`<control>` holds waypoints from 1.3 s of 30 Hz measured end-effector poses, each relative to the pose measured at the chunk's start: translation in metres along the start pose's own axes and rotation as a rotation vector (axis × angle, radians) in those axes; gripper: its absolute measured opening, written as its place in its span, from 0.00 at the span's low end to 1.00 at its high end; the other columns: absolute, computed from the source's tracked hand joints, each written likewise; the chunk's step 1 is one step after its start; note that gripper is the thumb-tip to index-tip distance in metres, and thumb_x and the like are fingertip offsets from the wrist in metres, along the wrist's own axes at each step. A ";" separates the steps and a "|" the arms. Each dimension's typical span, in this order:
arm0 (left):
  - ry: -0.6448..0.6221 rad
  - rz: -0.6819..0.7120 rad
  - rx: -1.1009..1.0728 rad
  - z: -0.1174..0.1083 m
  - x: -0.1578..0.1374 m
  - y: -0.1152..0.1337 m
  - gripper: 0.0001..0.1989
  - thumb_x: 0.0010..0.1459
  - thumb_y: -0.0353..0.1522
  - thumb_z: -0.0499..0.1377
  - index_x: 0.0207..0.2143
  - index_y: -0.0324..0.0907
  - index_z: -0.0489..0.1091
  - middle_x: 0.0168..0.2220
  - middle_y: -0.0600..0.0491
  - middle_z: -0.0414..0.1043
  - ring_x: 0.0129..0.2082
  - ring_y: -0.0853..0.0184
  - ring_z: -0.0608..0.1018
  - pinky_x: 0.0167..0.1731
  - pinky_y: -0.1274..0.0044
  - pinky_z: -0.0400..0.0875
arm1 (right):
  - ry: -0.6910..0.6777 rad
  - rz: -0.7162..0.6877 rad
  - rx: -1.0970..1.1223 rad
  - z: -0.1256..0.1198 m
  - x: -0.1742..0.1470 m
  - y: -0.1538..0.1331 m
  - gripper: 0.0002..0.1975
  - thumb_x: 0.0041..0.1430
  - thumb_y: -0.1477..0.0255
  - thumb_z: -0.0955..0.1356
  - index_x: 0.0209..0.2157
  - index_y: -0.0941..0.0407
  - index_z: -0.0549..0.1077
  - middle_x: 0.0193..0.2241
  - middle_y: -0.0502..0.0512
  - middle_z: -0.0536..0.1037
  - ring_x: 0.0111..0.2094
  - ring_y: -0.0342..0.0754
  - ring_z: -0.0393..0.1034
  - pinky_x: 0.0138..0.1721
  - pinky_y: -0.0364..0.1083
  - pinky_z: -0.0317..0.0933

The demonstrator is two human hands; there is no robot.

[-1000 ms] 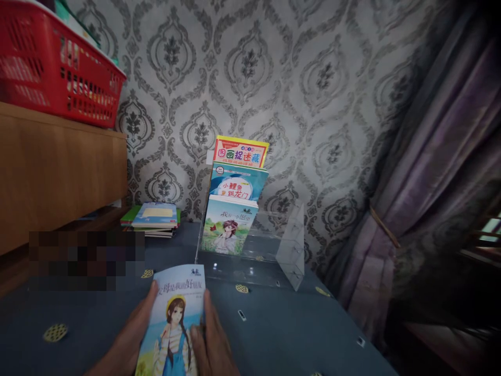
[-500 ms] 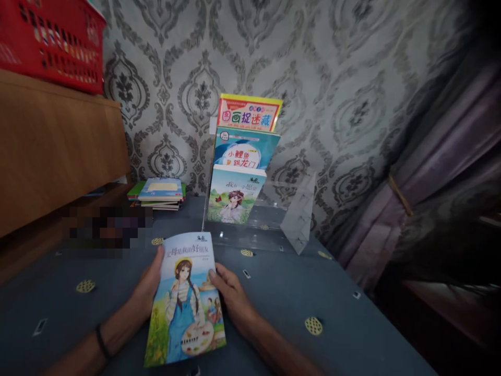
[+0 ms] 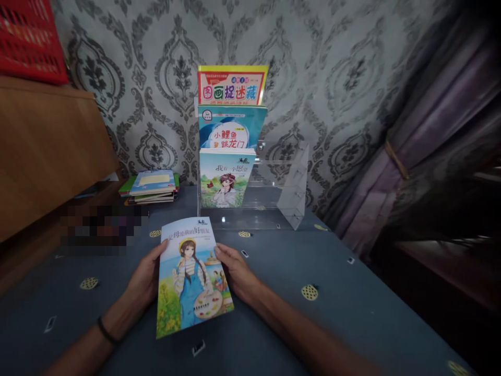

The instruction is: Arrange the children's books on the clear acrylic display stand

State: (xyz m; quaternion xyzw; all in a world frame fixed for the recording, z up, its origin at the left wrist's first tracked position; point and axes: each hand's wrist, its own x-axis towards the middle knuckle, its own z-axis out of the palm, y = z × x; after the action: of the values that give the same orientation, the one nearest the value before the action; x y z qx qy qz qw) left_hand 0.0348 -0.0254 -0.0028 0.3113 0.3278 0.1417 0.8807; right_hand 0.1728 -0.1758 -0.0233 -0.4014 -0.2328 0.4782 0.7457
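Between both hands I hold a paperback book (image 3: 193,282) with a girl in blue overalls and a paint palette on its cover, tilted above the table. My left hand (image 3: 151,269) grips its left edge, most fingers hidden behind it. On the right edge, my right hand (image 3: 237,266) has its thumb on the cover. Beyond the book stands a clear acrylic book rack (image 3: 270,196). Its left side bears a book with a child among flowers (image 3: 225,183), a teal book (image 3: 235,122) behind that, and a red and yellow book (image 3: 233,86) at the top.
A stack of several books (image 3: 151,185) lies at the back left of the table (image 3: 270,334). Farther left is a wooden cabinet (image 3: 50,141) with a red plastic basket (image 3: 33,42) on top. A tied curtain (image 3: 415,130) hangs at right. A blurred-out patch covers something at left.
The camera view has shifted, so the rack and basket appear farther left and higher. The book stays in both hands, its lower end now higher in view.
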 end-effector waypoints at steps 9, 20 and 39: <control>-0.104 0.185 0.005 -0.010 0.004 -0.003 0.17 0.59 0.30 0.61 0.50 0.33 0.73 0.43 0.42 0.81 0.47 0.52 0.82 0.54 0.60 0.74 | 0.037 0.012 0.057 -0.006 0.003 -0.003 0.21 0.43 0.58 0.80 0.34 0.57 0.77 0.35 0.57 0.84 0.44 0.57 0.78 0.49 0.55 0.68; -0.137 0.163 0.109 -0.007 0.006 -0.004 0.13 0.62 0.33 0.62 0.45 0.33 0.75 0.40 0.41 0.82 0.38 0.55 0.84 0.47 0.64 0.78 | 0.064 0.059 0.022 -0.008 0.004 0.000 0.22 0.46 0.55 0.78 0.35 0.57 0.78 0.32 0.56 0.84 0.40 0.57 0.80 0.45 0.54 0.71; -0.183 0.155 0.448 -0.012 0.013 -0.006 0.22 0.46 0.44 0.73 0.34 0.35 0.75 0.28 0.49 0.79 0.24 0.65 0.78 0.28 0.76 0.74 | 0.207 -0.116 -0.523 -0.036 0.015 -0.008 0.17 0.48 0.56 0.74 0.31 0.56 0.75 0.18 0.45 0.72 0.18 0.41 0.62 0.20 0.41 0.56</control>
State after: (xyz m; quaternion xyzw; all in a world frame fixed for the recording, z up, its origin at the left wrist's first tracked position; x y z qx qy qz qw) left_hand 0.0373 -0.0189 -0.0202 0.5345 0.2449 0.1038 0.8022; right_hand 0.2103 -0.1781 -0.0377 -0.6130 -0.2933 0.3149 0.6625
